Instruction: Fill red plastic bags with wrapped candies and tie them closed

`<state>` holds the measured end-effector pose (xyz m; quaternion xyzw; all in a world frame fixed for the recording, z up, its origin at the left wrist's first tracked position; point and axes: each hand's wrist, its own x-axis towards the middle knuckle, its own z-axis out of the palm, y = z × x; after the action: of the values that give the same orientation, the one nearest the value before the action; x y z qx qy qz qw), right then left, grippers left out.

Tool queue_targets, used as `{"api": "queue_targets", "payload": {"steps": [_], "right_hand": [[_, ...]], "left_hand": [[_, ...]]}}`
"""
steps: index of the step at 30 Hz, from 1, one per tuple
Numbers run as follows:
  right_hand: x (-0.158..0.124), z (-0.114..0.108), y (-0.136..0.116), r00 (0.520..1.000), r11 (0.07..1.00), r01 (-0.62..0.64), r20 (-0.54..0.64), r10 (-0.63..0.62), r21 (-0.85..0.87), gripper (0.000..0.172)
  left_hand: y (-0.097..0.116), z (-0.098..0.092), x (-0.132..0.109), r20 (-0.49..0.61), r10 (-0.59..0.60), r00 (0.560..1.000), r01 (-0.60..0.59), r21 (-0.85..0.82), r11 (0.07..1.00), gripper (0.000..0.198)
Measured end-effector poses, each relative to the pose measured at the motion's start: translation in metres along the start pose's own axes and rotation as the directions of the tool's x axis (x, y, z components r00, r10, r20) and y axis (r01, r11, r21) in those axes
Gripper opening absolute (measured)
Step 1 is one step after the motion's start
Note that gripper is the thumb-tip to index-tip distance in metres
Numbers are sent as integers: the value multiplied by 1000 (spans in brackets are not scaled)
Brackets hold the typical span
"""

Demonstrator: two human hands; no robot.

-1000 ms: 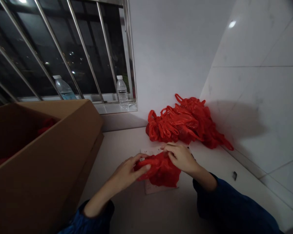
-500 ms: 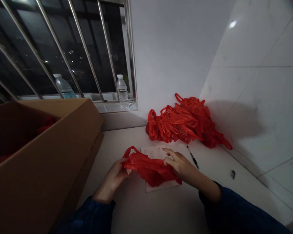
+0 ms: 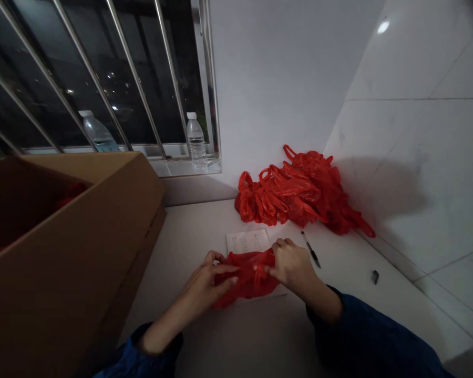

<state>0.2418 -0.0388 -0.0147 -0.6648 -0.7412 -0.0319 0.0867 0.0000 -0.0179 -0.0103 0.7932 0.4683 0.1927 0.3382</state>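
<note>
Both of my hands grip one crumpled red plastic bag (image 3: pixel 249 278) low over the white counter (image 3: pixel 260 336). My left hand (image 3: pixel 207 283) pinches its left side with fingers curled over the plastic. My right hand (image 3: pixel 294 262) is closed on the bag's right end. The bag lies bunched on a white printed sheet of paper (image 3: pixel 247 241). Behind it, against the wall, rests a heap of several more red plastic bags (image 3: pixel 299 191).
A large open cardboard box (image 3: pixel 67 247) fills the left side, with something red inside. A black pen (image 3: pixel 311 250) lies right of the paper, and a small dark clip (image 3: pixel 374 276) farther right. Two water bottles (image 3: pixel 196 142) stand on the barred window sill.
The bag was stretched out between my hands half a second ago. My hands have come together and the bag is bunched into a shorter wad. The view has shifted slightly down.
</note>
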Motion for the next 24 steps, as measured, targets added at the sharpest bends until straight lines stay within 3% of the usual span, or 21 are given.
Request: {"api": "queue_targets", "payload": {"steps": [1,3,5,6,11,15,17,19,22,24], "right_hand": [[-5,4,-1,1000,1000,21,15,-21,-6,32],[-15,10,2,997,999,51,58,-50,-11,64],[-21,16,7,990,999,48,131,-46,-10,93],[-22,19,11,985,999,37,169,-35,-12,97],[-8,33,36,957,997,52,282,-67,58,74],[11,44,64,932,957,109,307,-192,270,84],[16,43,76,909,906,166,296,-293,388,85],[19,34,83,912,864,210,225,-342,458,74],[18,13,76,977,854,208,-52,-209,476,35],[16,3,60,964,838,243,-219,-152,488,20]], "left_hand": [[-2,3,0,-24,-29,999,32,156,987,41],[-7,7,1,-89,-104,991,129,358,925,55],[-13,10,3,-152,-152,977,203,432,879,68],[-16,12,4,-160,-167,973,222,445,868,75],[-38,16,19,-110,-199,974,228,489,842,93],[-51,13,31,-268,-201,942,310,472,825,75],[-52,10,31,-292,-179,939,294,419,859,69],[-46,7,27,-325,-101,941,223,367,903,64],[-24,5,19,-428,135,893,16,331,943,45],[-7,8,20,-339,295,893,-186,318,930,29]]}}
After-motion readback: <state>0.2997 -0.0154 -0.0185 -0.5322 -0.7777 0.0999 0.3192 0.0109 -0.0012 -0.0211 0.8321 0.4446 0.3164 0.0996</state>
